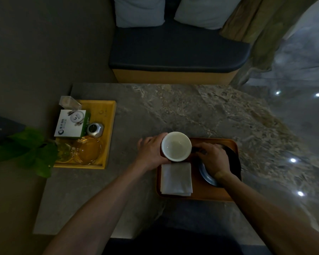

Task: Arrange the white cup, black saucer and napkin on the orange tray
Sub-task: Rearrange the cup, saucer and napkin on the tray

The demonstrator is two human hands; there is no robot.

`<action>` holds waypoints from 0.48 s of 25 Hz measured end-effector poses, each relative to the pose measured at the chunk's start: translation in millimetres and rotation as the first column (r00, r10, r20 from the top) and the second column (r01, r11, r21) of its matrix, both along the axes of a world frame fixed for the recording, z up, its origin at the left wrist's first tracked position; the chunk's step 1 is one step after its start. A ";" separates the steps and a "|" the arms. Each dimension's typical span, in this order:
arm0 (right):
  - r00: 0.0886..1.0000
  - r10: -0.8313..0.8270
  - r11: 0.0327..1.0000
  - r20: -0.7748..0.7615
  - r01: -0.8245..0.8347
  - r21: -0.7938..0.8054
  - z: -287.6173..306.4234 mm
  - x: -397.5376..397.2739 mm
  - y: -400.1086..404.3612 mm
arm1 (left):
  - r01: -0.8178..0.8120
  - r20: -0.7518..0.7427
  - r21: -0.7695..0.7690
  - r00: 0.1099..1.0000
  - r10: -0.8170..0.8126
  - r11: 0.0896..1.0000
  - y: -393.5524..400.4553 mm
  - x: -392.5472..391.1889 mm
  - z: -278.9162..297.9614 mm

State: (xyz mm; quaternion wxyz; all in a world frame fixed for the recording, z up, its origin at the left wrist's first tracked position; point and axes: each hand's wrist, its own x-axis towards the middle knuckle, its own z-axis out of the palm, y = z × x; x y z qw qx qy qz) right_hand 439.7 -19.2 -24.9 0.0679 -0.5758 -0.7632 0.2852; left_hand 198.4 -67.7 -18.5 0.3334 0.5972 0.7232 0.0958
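Observation:
The orange tray (pixel 201 196) lies on the stone table in front of me. A folded white napkin (pixel 176 178) rests flat on its left part. My left hand (pixel 151 152) is shut on the white cup (pixel 176 146), which stands upright and empty at the tray's far left corner. The black saucer (pixel 206 176) lies on the tray's right part. My right hand (pixel 213 157) lies over it with fingers curled on its far edge, hiding most of it.
A yellow wooden tray (pixel 110 126) at the table's left holds a white box (pixel 70 124), a silver round object, glass dishes and a clear container. Green leaves (pixel 31 150) overhang the left edge. A dark cushioned bench (pixel 177 50) with pillows stands behind the table.

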 end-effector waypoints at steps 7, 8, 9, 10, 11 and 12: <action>1.000 0.012 1.000 -0.006 -0.013 -0.019 0.0 1.4 -0.6 | -0.003 0.004 0.000 1.000 0.003 1.000 -2.5 1.0 -1.8; 1.000 0.014 1.000 -0.006 -0.014 -0.019 0.5 1.4 -0.7 | -0.004 0.006 -0.001 1.000 0.004 1.000 -2.5 0.9 -1.9; 1.000 0.013 1.000 -0.007 -0.013 -0.016 1.0 1.3 -1.1 | -0.005 0.006 -0.001 1.000 0.005 1.000 -2.7 0.9 -2.2; 1.000 0.012 1.000 -0.008 -0.012 -0.010 1.3 1.2 -1.7 | -0.005 0.004 0.002 1.000 0.005 1.000 -3.1 1.0 -2.8; 1.000 0.009 1.000 -0.008 -0.009 -0.008 1.3 1.2 -2.0 | -0.004 0.001 0.007 1.000 0.004 1.000 -3.7 0.9 -3.6; 1.000 0.004 1.000 -0.005 -0.004 -0.012 1.2 1.0 -2.1 | -0.006 0.000 0.010 1.000 0.006 1.000 -4.3 0.7 -4.5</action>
